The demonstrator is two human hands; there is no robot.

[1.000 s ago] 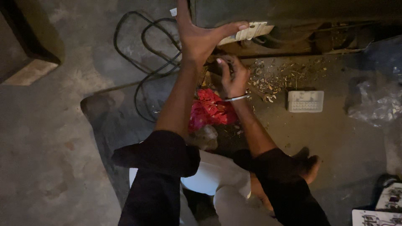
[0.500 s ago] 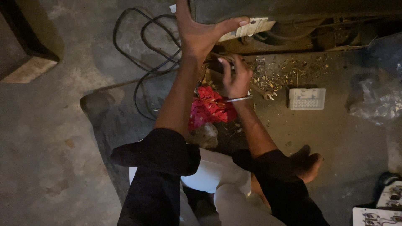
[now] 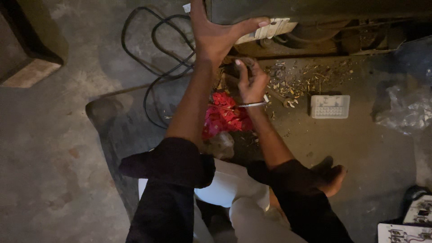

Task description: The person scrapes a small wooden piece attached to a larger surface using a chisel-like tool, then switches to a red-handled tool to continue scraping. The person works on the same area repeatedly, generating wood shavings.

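A dark metal machine body [image 3: 315,13] fills the twelve-to-two o'clock edge. The left hand [image 3: 216,33] lies open, palm flat against it, thumb on a pale ribbed strip [image 3: 270,30]. Just below, the right hand [image 3: 252,81] curls loosely over scattered debris [image 3: 306,76]; what it grips, I cannot tell. At three o'clock sits a white plastic grid block [image 3: 330,106].

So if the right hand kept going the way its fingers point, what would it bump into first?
Probably the dark underside of the machine just ahead. The right hand points up the picture, fingers curled around something small and dark I can't make out. Depth is hard to judge, so it may already be touching.
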